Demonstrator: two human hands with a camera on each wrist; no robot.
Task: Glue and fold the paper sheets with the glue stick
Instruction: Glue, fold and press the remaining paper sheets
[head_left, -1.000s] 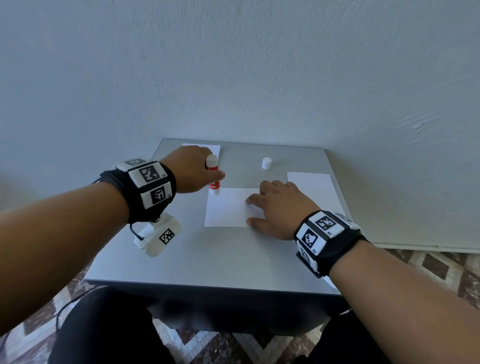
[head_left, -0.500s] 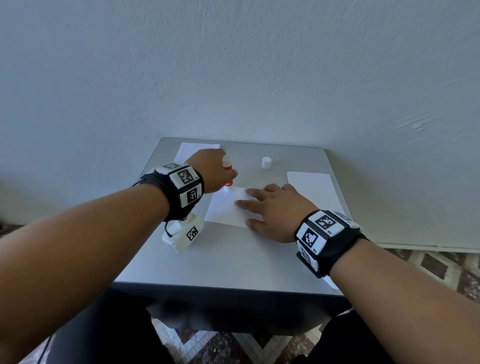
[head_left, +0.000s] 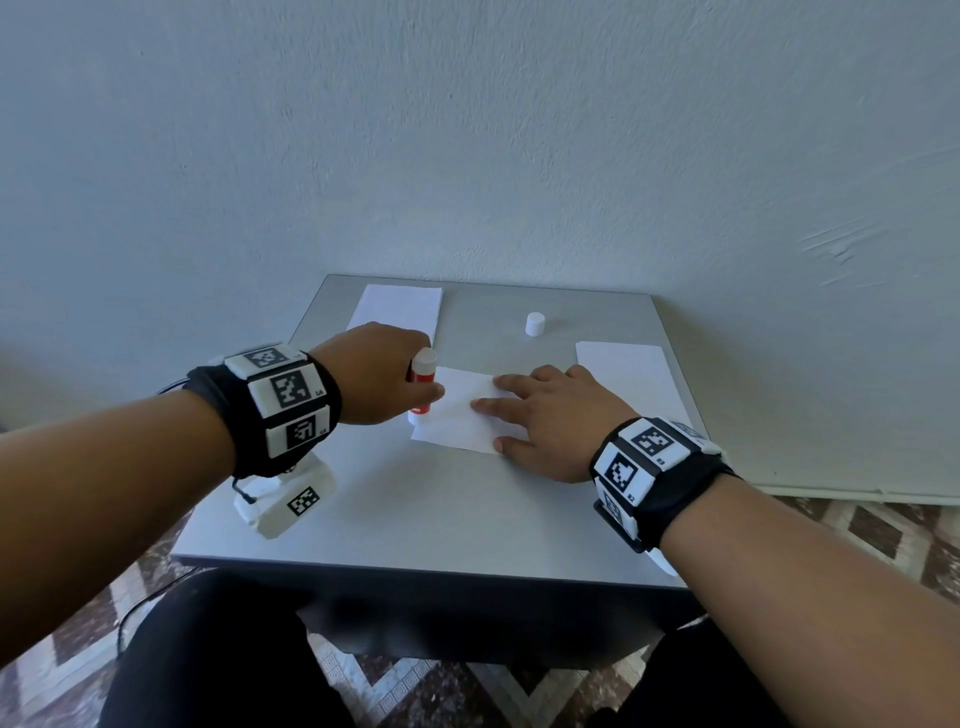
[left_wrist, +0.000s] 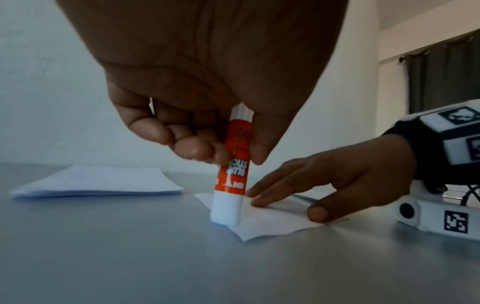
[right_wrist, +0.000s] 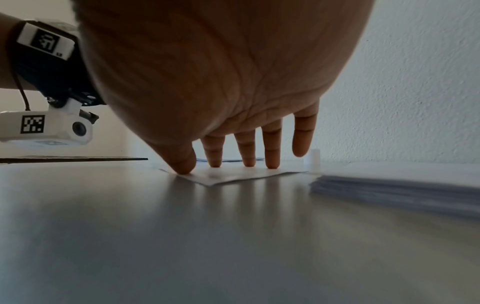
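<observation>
Glue stick (left_wrist: 232, 164) upright on paper sheet (left_wrist: 270, 224)

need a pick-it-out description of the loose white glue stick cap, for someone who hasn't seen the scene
Start at the grey table against the pale wall and look at its far half. The cap stands alone there on bare tabletop, beyond the right hand, between the far-left paper stack and the right-side stack. It is the only small upright white cylinder; the stacks are flat.
</observation>
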